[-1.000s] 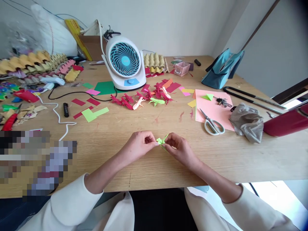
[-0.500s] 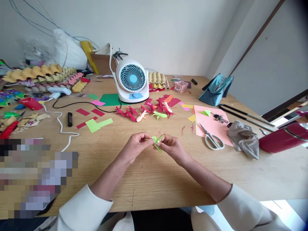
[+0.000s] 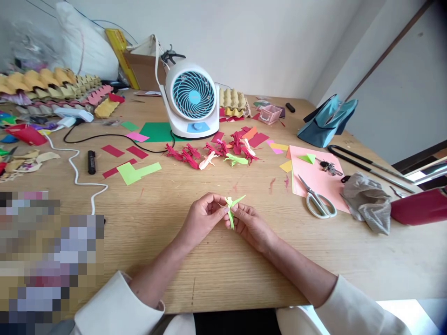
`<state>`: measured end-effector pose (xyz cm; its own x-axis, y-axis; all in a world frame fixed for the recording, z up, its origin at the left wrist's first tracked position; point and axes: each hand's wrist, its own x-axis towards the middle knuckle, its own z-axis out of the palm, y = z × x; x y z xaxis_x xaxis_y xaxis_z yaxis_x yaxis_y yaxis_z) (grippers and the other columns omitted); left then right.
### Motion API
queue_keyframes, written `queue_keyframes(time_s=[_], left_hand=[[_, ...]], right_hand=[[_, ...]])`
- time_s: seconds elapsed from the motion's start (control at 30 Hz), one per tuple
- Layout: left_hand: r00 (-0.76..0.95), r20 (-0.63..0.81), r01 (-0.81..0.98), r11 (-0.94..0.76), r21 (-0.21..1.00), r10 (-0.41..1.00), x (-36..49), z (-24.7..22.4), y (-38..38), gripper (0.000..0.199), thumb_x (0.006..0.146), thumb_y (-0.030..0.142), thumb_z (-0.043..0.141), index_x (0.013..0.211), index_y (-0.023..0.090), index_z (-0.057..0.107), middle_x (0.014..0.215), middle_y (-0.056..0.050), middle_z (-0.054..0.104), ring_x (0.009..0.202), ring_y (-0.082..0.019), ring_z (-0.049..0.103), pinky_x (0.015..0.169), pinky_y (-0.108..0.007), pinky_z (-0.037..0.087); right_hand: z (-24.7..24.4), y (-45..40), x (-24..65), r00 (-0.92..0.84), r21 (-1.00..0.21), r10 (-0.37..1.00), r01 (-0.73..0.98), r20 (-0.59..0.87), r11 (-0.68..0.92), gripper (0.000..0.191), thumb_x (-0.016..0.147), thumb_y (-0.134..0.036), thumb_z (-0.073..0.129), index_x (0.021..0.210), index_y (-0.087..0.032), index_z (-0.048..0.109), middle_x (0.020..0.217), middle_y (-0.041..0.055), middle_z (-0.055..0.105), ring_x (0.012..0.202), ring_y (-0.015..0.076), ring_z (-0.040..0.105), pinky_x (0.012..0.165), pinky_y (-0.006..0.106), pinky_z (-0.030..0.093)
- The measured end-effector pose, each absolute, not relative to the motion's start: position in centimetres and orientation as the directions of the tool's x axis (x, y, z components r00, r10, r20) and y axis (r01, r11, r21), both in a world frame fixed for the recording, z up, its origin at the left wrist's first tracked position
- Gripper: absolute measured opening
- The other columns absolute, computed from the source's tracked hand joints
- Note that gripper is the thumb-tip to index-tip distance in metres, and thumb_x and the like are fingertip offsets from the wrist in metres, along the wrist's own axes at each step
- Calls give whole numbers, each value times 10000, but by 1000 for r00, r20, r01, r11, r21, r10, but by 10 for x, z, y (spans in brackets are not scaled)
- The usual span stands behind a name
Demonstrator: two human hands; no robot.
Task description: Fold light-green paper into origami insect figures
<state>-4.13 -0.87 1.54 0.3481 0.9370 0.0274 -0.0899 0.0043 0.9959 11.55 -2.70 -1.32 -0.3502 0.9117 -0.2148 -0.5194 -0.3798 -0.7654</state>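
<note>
Between my two hands, above the middle of the table, is a light green folded paper figure [image 3: 231,218] with thin pointed parts sticking up and down. My left hand [image 3: 204,216] pinches its left side between thumb and fingers. From the right, my right hand [image 3: 253,225] grips it with thumb and fingertips. Part of the figure is hidden by the fingers. Beyond my hands lie several folded red paper figures [image 3: 188,156], a pale peach one [image 3: 207,160] and another light green one [image 3: 236,160].
A white fan [image 3: 194,100] stands at the back. Scissors [image 3: 318,200] and keys [image 3: 330,168] lie on pink paper [image 3: 303,179] at the right, near a grey cloth [image 3: 368,202] and a red bottle [image 3: 421,207]. Leftward are a black marker [image 3: 91,162], green paper [image 3: 138,173] and egg trays [image 3: 52,90].
My hands have turned the green paper figure, so its lower point hangs straighter and its upper right point shows more. The fingers have shifted on it. The view has tilted slightly.
</note>
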Motion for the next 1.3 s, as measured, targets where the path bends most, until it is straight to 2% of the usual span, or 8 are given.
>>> queue_keyframes(time_s=[0.1,0.2,0.43,0.63,0.83,1.0,1.13,1.3], left_hand=[[359,28,-129,20,991,933,-40,14,-9,250,812,312,701,945,161,551,747,7,637,577,-125,639,566,-277,560],[331,85,-95,-57,994,940,-40,11,-9,235,806,281,700,956,162,564,824,-7,641,656,-118,653,618,-252,560],[311,206,160,-264,951,928,-45,14,-10,137,835,227,654,955,164,639,839,-27,640,740,-134,633,704,-257,528],[342,451,340,-556,758,824,-52,20,-7,53,828,189,679,872,188,650,804,-9,571,700,-121,527,688,-251,472],[497,484,348,-677,649,720,-64,24,-2,33,888,219,637,898,195,657,884,-30,605,772,-129,569,698,-241,468],[633,507,426,-810,403,585,-72,28,0,111,925,188,577,913,213,684,890,-30,647,846,-152,591,811,-297,439],[643,538,490,-833,258,545,-73,27,-2,158,946,210,548,888,230,693,880,-27,661,781,-145,575,776,-315,409],[621,611,502,-848,173,492,-71,22,-5,153,936,181,561,915,247,698,842,-16,685,733,-146,562,730,-326,383]], right_hand=[[-14,-28,117,-414,-675,868,-560,-275,-481,276,770,-377,785,826,-147,641,674,3,666,586,91,604,606,211,486],[-14,-29,118,-444,-624,842,-574,-307,-530,273,753,-345,802,830,-144,635,658,-5,659,563,84,594,585,206,483],[-15,-30,120,-502,-598,817,-574,-283,-559,249,752,-324,797,774,-150,621,632,-15,613,525,76,527,561,208,468],[-19,-30,122,-481,-672,837,-531,-262,-516,263,772,-377,779,777,-163,626,630,-17,603,538,85,519,552,210,445],[-14,-31,123,-466,-749,847,-458,-255,-478,313,751,-422,787,766,-164,610,628,-16,619,545,82,528,562,203,422],[-8,-33,123,-467,-796,848,-399,-250,-455,342,737,-455,787,753,-163,610,634,-10,626,561,87,534,581,208,424],[-6,-34,123,-444,-818,861,-380,-248,-432,353,738,-468,781,736,-175,584,638,-18,613,561,90,518,593,220,421],[-9,-34,121,-386,-887,907,-342,-170,-311,365,777,-510,737,744,-188,569,657,-20,599,587,102,508,616,238,414]])
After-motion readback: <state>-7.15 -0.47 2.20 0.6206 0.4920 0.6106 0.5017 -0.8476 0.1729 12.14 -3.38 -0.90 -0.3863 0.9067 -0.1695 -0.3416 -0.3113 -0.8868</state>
